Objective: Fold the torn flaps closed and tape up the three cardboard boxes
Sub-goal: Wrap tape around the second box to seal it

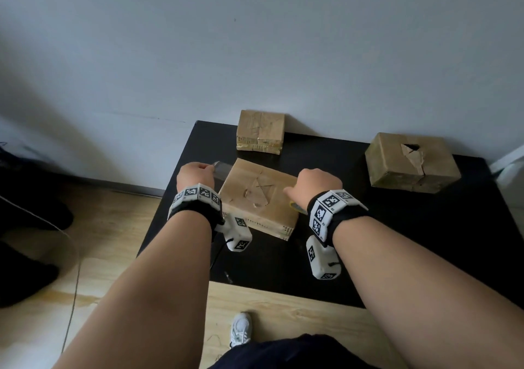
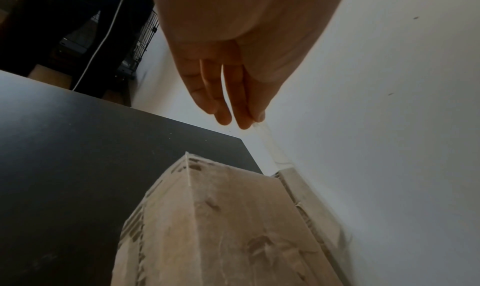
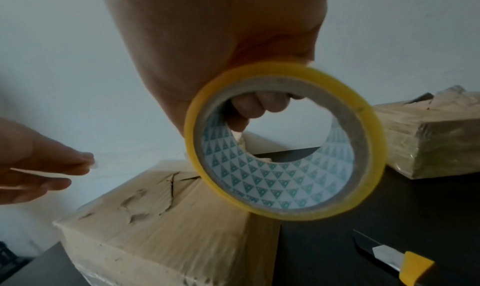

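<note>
Item: near box (image 1: 256,195), brown cardboard, on the black counter (image 1: 397,255) between my hands. Its top shows torn, creased flaps lying roughly flat, under a glossy film. A printed strip runs along the front edge.

Item: far box (image 1: 260,133), at the back of the counter by the wall, top closed with tape lines crossing it.

Item: right box (image 1: 411,163), well apart on the counter's right side, with a ragged triangular hole in its top and a tear running down from it.

Item: tape roll (image 3: 284,140), yellow-edged, core printed with teal triangles. My right hand (image 1: 317,185) grips it, fingers (image 3: 255,110) curled through the core, beside the near box's right edge.

Item: tape strip (image 1: 220,169), clear, stretched above the near box's left side. My left hand (image 1: 195,175) pinches its free end between thumb and forefinger, the other fingers (image 2: 223,97) nearly straight.

Item: utility knife (image 3: 394,263), yellow and black, on the counter right of the near box.
</note>
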Tool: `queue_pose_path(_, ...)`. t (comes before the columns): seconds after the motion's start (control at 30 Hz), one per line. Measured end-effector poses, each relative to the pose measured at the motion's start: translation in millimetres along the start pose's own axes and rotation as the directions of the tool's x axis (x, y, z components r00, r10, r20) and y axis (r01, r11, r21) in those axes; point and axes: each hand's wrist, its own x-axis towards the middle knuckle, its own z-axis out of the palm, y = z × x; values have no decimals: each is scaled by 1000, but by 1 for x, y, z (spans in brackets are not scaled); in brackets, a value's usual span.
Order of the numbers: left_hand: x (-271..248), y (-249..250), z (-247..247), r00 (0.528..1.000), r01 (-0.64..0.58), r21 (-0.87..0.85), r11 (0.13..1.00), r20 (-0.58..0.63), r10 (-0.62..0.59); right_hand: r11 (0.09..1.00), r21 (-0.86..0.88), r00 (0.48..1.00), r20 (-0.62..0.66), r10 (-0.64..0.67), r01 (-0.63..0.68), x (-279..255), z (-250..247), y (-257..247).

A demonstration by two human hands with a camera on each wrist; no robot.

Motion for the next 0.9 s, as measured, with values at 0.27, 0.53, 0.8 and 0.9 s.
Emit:
queue_pose_path(0.27,20,-12,6,996,13,-19,1000,94,-11,990,-119,997,8,80,-79,17,2,-16)
queue_pose_path(0.53,30,-15,18,988,58,45,997,141,-64,987,-113,992,26,122,-118,26,1,-19)
queue_pose_path(0.8,35,-11,30,964,130,126,983,217,-155,986,-120,992,23,123,-119,27,2,-19)
queue_pose_path(0.9,40,-8,34,954,139,224,965,232,-191,987,-118,993,16,115,-112,27,3,-18)
